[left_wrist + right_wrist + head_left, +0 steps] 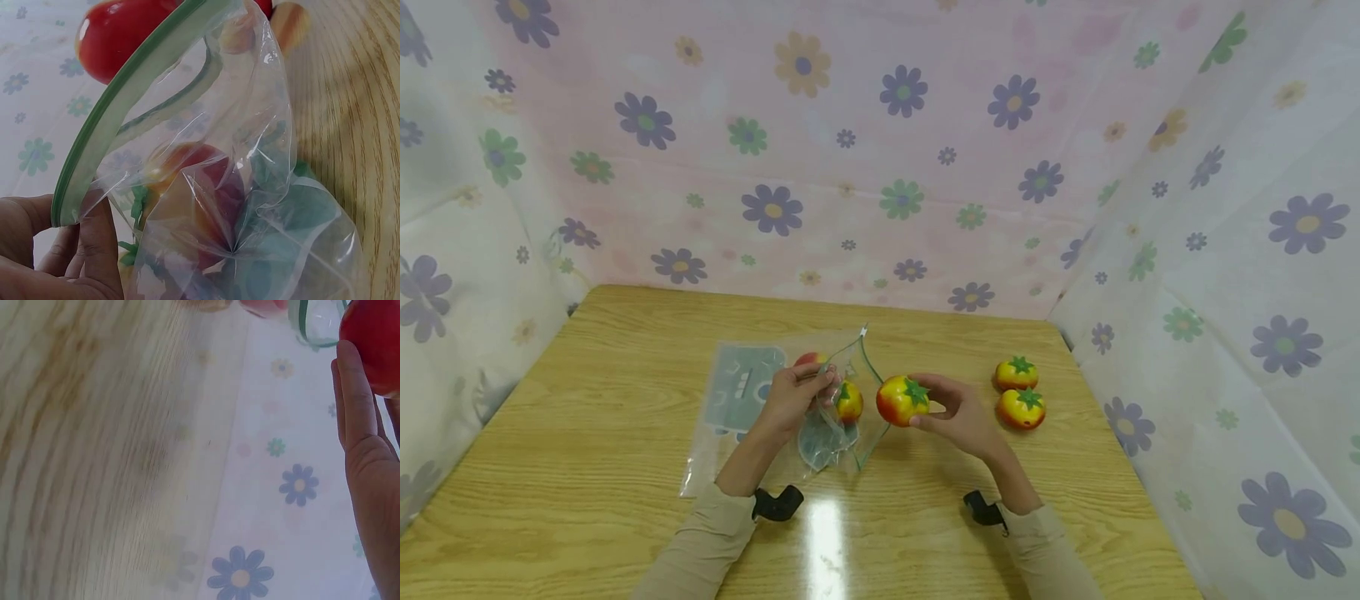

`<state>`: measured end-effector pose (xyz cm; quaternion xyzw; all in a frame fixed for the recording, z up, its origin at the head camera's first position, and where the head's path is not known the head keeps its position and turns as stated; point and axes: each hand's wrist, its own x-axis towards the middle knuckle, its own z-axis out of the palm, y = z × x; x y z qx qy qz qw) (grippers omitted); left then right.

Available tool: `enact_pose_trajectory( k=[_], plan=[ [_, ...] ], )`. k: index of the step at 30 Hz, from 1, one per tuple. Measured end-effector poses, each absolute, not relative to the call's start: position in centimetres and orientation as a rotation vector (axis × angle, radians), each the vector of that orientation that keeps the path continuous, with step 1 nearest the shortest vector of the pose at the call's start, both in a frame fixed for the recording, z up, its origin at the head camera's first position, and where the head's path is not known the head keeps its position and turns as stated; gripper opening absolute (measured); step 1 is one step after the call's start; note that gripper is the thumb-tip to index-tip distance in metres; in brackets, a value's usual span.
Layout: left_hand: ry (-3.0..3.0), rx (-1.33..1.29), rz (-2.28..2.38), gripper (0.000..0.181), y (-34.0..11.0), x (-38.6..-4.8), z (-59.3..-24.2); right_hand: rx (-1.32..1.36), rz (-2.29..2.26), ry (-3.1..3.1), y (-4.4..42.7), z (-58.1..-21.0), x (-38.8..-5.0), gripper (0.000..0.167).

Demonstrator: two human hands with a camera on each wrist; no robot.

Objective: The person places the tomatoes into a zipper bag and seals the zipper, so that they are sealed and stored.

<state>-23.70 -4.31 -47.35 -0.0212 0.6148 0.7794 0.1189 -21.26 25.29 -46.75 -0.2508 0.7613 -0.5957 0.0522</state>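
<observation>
My left hand (801, 392) pinches the rim of a clear zip bag (874, 448) with a green seal, its mouth spread toward the right. Inside the bag lies a red-and-yellow toy tomato (209, 206) with green leaves, seen through the plastic. In my right hand (958, 417), between thumb and fingers, is another toy tomato (901, 402), just at the bag's mouth. The right wrist view shows its red side (378, 347) against the fingers. A reddish round thing (809, 359) is partly hidden behind the left hand; whether it is bagged I cannot tell.
Two more toy tomatoes (1017, 373) (1022, 409) sit together on the wooden table (587, 400) at right. A flat clear bag with a blue-grey print (741, 387) lies left of the hands. Flowered cloth (850, 167) surrounds the table's back and sides.
</observation>
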Motion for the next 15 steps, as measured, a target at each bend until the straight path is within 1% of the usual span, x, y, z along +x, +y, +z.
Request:
enact_pose_trajectory(
  k=[15],
  plan=[
    [1.761,-0.055,2.303,0.034,-4.4,-23.7,-47.3,-0.769,-1.765,2.236,23.2,-47.6,-20.8,0.055]
  ],
)
